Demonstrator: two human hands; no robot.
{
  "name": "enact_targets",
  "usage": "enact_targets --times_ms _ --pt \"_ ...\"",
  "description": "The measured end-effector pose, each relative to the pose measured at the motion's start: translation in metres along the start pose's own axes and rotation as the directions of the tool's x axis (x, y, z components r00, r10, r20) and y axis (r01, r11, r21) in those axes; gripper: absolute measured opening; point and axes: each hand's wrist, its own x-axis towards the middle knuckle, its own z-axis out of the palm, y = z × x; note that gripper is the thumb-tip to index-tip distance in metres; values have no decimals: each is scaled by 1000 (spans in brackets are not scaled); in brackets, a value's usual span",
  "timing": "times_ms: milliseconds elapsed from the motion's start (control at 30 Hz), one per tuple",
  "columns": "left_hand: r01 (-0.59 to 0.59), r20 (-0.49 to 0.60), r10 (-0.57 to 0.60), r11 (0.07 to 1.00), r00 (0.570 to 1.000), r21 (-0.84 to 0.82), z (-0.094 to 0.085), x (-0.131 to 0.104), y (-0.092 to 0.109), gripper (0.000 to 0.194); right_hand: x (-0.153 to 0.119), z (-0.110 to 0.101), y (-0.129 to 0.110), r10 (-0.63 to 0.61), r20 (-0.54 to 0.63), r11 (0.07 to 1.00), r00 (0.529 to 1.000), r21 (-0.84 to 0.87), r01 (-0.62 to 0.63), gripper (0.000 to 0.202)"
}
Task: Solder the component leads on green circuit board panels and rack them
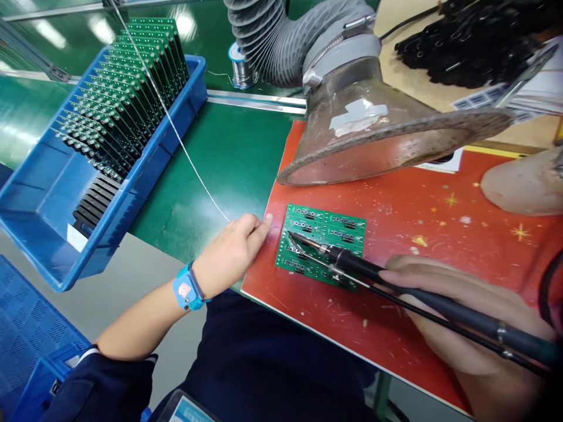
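Observation:
My right hand (466,316) grips a soldering iron (356,262) with a thin metal guide tube clamped along it. Its tip lies over the left part of a green circuit board (321,272), which carries rows of small components; whether it touches is unclear. Left of the board, my left hand (233,249) is closed, thumb and forefinger pinched on a thin wire (193,166). This pale strand runs down from the top of the view to the hand, and a fine dark end seems to stick out past the fingertips. A blue band circles the left wrist.
A fume hood (352,140) on a grey hose overhangs the red mat (396,228) behind the board. At left, a blue bin (53,193) holds several upright circuit boards (127,88). A solder spool (241,67) stands at the back; black cables (466,50) lie back right.

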Motion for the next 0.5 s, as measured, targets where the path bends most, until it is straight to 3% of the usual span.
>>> enact_targets --times_ms 133,300,400,500 --pt "54 -183 -49 998 982 23 -19 -6 -15 22 0 3 1 -2 41 1000 999 13 1 34" --pt "82 -413 -43 994 910 77 -33 -2 -37 10 3 5 -2 -3 77 1000 997 1 3 25" --pt "165 -524 -146 986 839 -12 -32 0 -43 12 2 6 -1 4 68 1000 998 -7 -3 24" --pt "233 -511 -293 956 808 -180 -18 -1 -33 10 -1 5 3 -7 39 1000 999 -2 7 28"
